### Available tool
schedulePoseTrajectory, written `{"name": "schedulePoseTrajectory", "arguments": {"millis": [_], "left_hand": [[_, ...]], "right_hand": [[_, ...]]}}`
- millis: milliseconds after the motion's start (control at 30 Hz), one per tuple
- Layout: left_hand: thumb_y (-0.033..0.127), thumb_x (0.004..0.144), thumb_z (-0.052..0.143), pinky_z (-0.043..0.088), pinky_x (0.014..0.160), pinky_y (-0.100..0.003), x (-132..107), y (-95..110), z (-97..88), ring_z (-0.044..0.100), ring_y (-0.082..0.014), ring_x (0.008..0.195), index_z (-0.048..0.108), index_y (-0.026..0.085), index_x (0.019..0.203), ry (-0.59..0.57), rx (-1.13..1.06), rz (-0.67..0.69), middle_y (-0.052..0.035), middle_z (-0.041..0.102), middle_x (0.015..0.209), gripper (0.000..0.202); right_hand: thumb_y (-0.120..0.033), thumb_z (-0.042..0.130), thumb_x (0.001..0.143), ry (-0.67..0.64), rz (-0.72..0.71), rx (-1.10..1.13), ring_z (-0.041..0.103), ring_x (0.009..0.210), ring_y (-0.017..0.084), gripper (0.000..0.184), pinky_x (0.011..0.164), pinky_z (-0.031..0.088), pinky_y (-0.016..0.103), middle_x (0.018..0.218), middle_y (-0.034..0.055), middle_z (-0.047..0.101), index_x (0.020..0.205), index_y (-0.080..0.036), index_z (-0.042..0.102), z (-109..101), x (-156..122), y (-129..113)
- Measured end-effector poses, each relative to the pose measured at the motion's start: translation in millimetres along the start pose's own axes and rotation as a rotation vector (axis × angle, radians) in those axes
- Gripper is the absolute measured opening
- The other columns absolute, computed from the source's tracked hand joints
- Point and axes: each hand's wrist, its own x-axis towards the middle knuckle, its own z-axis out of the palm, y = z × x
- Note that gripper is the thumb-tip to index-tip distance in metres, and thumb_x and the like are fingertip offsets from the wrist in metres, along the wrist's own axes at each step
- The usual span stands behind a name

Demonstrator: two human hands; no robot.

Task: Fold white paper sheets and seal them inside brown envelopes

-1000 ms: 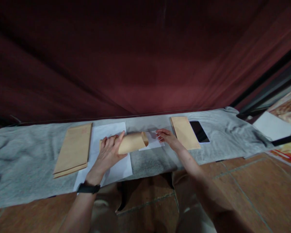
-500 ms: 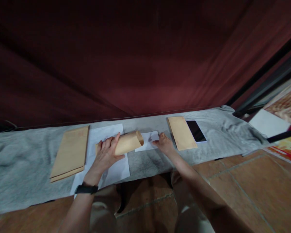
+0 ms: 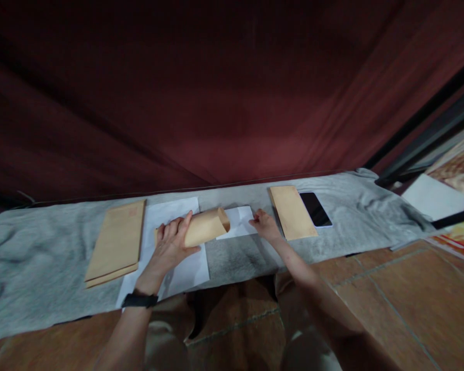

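Observation:
My left hand [image 3: 170, 245] is wrapped round a brown envelope [image 3: 206, 225] and holds it bulged, its mouth gaping to the right. A folded white paper [image 3: 237, 221] lies at that mouth, one end tucked into the opening. My right hand [image 3: 265, 225] pinches the paper's right edge with closed fingers. A black band sits on my left wrist. Under my left hand lies a stack of white sheets [image 3: 166, 216] on the grey cloth [image 3: 34, 278].
A pile of brown envelopes [image 3: 118, 241] lies left of the white sheets. Right of my right hand rest another brown envelope [image 3: 292, 211] and a dark phone [image 3: 315, 209]. A dark red curtain hangs behind. Tiled floor shows below the cloth's edge.
My right hand drew together onto the white paper's right edge and slid it leftward toward the envelope's mouth. My left hand kept its hold on the envelope.

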Motion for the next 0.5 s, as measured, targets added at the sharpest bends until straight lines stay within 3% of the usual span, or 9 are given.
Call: {"name": "schedulePoseTrajectory", "arguments": {"millis": [167,333,400,500], "left_hand": [[0.045,0.075,0.076,0.022,0.116,-0.06,0,-2,1.4,0.045,-0.0371,0.132,0.011,0.024,0.162,-0.003,-0.009,-0.026,-0.0169,0.05,0.139,0.111],[0.046,0.073,0.078,0.021,0.116,-0.062,0,-2,1.8,0.044,-0.0386,0.132,0.011,0.024,0.162,0.015,-0.018,-0.071,-0.0175,0.05,0.14,0.114],[0.046,0.073,0.079,0.02,0.116,-0.062,0,0,0.7,0.044,-0.0384,0.132,0.011,0.024,0.162,0.023,-0.02,-0.07,-0.0174,0.05,0.14,0.115],[0.046,0.072,0.079,0.019,0.116,-0.062,1,3,-1.9,0.044,-0.0387,0.132,0.011,0.023,0.162,0.036,-0.015,-0.072,-0.0177,0.049,0.14,0.115]], "right_hand": [[-0.03,0.056,0.085,0.176,-0.09,0.416,0.058,0.064,0.017,0.011,0.061,0.046,0.028,0.072,-0.002,0.06,0.091,-0.023,0.06,-18,9,12],[-0.046,0.057,0.083,0.37,-0.204,0.662,0.051,0.068,0.017,0.025,0.063,0.045,0.028,0.073,-0.0008,0.058,0.083,-0.021,0.061,-36,14,15],[-0.05,0.058,0.082,0.383,-0.218,0.698,0.049,0.068,0.016,0.029,0.063,0.043,0.028,0.072,-0.0011,0.056,0.077,-0.021,0.058,-37,14,13],[-0.053,0.059,0.082,0.3,-0.251,0.686,0.048,0.067,0.015,0.033,0.062,0.04,0.027,0.07,-0.0012,0.054,0.072,-0.021,0.058,-34,10,8]]}}
